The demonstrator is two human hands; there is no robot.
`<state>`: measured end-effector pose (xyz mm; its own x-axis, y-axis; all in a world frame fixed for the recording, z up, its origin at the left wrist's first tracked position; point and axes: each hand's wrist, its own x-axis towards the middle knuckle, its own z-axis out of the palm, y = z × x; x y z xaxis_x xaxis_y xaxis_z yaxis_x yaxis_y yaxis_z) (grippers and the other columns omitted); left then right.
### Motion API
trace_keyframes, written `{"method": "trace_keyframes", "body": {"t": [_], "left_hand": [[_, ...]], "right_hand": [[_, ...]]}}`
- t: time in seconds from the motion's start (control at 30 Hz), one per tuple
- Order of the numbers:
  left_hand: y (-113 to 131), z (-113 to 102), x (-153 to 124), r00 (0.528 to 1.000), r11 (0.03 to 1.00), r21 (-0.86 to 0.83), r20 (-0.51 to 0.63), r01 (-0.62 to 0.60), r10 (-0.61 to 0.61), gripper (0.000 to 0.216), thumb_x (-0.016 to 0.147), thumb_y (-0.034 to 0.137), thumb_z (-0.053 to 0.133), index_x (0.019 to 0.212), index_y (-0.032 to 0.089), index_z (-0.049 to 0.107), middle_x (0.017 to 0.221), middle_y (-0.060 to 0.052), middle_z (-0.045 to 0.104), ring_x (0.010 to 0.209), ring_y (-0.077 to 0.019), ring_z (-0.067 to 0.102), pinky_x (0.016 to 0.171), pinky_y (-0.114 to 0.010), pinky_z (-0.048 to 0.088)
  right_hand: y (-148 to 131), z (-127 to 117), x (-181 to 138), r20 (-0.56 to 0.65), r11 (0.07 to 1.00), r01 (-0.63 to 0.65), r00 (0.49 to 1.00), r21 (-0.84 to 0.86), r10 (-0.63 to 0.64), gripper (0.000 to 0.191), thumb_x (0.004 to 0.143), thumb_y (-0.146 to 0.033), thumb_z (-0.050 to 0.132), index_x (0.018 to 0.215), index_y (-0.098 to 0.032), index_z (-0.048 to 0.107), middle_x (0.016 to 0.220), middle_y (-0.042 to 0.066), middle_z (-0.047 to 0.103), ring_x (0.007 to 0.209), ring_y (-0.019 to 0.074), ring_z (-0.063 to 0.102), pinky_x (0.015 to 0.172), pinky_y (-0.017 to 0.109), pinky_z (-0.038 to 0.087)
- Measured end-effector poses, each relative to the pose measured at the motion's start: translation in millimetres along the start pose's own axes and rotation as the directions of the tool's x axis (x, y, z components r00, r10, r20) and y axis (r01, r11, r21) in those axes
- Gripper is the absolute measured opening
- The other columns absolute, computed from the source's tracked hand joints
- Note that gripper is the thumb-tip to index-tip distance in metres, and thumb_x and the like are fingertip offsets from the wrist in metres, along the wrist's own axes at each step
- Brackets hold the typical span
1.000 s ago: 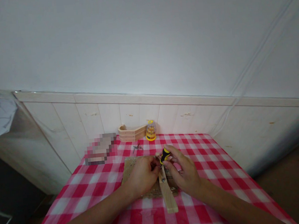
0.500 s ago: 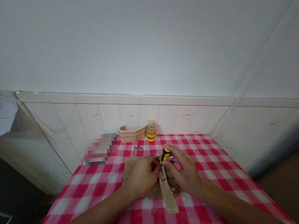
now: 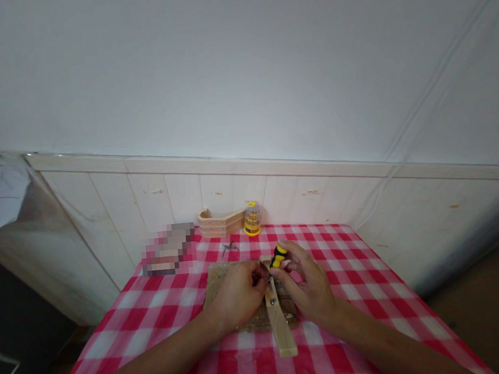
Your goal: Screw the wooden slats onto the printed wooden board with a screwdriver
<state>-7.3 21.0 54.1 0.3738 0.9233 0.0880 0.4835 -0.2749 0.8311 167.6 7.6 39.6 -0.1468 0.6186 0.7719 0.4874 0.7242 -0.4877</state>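
My right hand (image 3: 308, 284) is closed around a short black-and-yellow screwdriver (image 3: 278, 257), its handle tilted to the upper right. The screwdriver's lower end meets a light wooden piece (image 3: 283, 332) that lies lengthwise in front of me; the tip itself is hidden. A dark metal screw or bolt (image 3: 272, 302) sits in the wood nearer to me. From the left, my left hand (image 3: 239, 292) pinches at the same spot beside the screwdriver, and what its fingertips hold is too small to make out. Beneath the wood lies a brown board (image 3: 216, 280), apparently wrapped in plastic.
Small dark metal pieces (image 3: 230, 247) lie beyond the board. Against the wall stand stacked curved wooden parts (image 3: 220, 224) and a yellow-based clear bit container (image 3: 252, 219). A blurred-out flat object (image 3: 170, 249) is at the back left of the checkered tablecloth (image 3: 157, 334).
The screwdriver handle has turned and leaned slightly to the right in my right hand. My left hand and the wooden piece stay in place.
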Motion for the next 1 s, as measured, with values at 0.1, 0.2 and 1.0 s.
{"method": "trace_keyframes", "body": {"t": [0.1,0.2,1.0], "left_hand": [[2,-1,-1,1.000,1.000,0.003,0.005,0.006,-0.007,0.014,0.087,0.016,0.056,0.081,0.017,0.068,0.079,-0.003,0.075,0.070,-0.0167,0.067,0.060,-0.024,0.043],[4,-2,-1,1.000,1.000,0.007,0.011,0.003,-0.004,0.014,0.087,0.016,0.056,0.081,0.017,0.068,0.079,-0.003,0.076,0.071,-0.0172,0.068,0.060,-0.024,0.043],[4,-3,0,1.000,0.998,0.057,0.000,0.001,-0.001,0.015,0.086,0.015,0.056,0.081,0.018,0.069,0.081,-0.003,0.076,0.073,-0.0175,0.068,0.064,-0.024,0.044]], "right_hand": [[-1,0,0,-0.001,1.000,0.002,1.000,0.001,-0.002,0.049,0.094,-0.023,0.065,0.141,-0.029,0.050,0.105,0.006,0.074,0.076,0.0164,0.072,0.069,0.028,0.062],[-1,-1,0,0.004,1.000,0.007,1.000,-0.010,-0.007,0.050,0.094,-0.023,0.064,0.141,-0.029,0.049,0.106,0.007,0.073,0.076,0.0168,0.073,0.068,0.028,0.063],[2,1,-4,0.037,1.000,-0.012,0.999,0.014,0.012,0.055,0.096,-0.019,0.060,0.147,-0.030,0.043,0.118,0.011,0.072,0.098,0.0217,0.075,0.084,0.036,0.064]]}}
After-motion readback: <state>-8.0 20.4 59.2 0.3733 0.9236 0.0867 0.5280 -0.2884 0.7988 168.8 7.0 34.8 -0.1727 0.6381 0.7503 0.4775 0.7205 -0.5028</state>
